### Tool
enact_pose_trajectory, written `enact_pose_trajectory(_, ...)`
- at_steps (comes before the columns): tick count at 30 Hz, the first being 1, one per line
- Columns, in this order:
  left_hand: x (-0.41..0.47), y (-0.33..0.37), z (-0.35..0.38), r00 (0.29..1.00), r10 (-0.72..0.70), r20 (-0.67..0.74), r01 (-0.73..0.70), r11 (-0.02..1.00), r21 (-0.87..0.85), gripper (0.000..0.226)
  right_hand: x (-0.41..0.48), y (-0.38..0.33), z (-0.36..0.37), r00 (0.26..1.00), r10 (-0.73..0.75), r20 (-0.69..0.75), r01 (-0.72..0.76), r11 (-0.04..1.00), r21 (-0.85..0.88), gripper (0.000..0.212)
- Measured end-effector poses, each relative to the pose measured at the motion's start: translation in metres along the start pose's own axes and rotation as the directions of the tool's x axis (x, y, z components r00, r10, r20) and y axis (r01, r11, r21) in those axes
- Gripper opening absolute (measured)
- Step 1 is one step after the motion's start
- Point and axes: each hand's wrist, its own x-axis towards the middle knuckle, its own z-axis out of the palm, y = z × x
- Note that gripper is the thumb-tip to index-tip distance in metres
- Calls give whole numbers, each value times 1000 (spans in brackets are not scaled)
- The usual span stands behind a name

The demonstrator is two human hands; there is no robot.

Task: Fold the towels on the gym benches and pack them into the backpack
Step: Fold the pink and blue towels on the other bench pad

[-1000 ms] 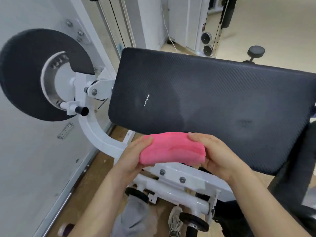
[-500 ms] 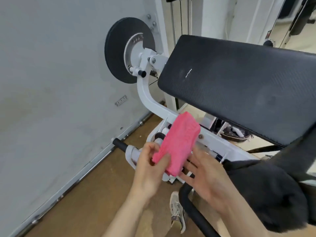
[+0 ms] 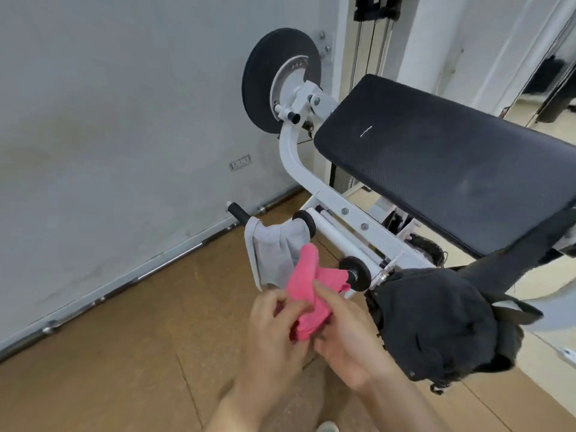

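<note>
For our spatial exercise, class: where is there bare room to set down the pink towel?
Free: the black padded bench top, between the white metal frame and black fabric backpack; the brown wooden floor along the grey wall. Crowded: the bar under the draped grey cloth towel.

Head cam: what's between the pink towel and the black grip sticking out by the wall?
A grey towel hangs there, draped right next to the black grip. The pink towel overlaps its lower right part in the head view.
</note>
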Motion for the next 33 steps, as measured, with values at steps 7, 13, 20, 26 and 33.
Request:
enact_pose_trajectory(7, -94, 19, 12, 967, 254, -22, -253, 966, 59, 15, -38, 60, -21, 981, -75, -178, 29, 969, -246, 12)
enact_pose_trajectory(13, -148, 58, 35, 979, 193, 66, -194, 981, 3, 6, -77, 87, -69, 946, -97, -308, -97, 823, -559, 39)
enact_pose_trajectory(20, -155, 100, 72, 954, -269, 133, 300, 871, -390, 29, -90, 30, -120, 908, -410, 84, 242, 351, -905, 81)
enact_pose_trajectory(26, -108, 124, 207, 536, -679, 502, 840, 372, -394, 23, -32, -62, -213, 851, -433, 296, 321, -17, -947, 67)
enact_pose_trajectory(33, -45, 139, 362, 22, -713, 701, 523, -589, -616, 22, 43, -133, -295, 819, -364, 444, 392, -209, -896, 59)
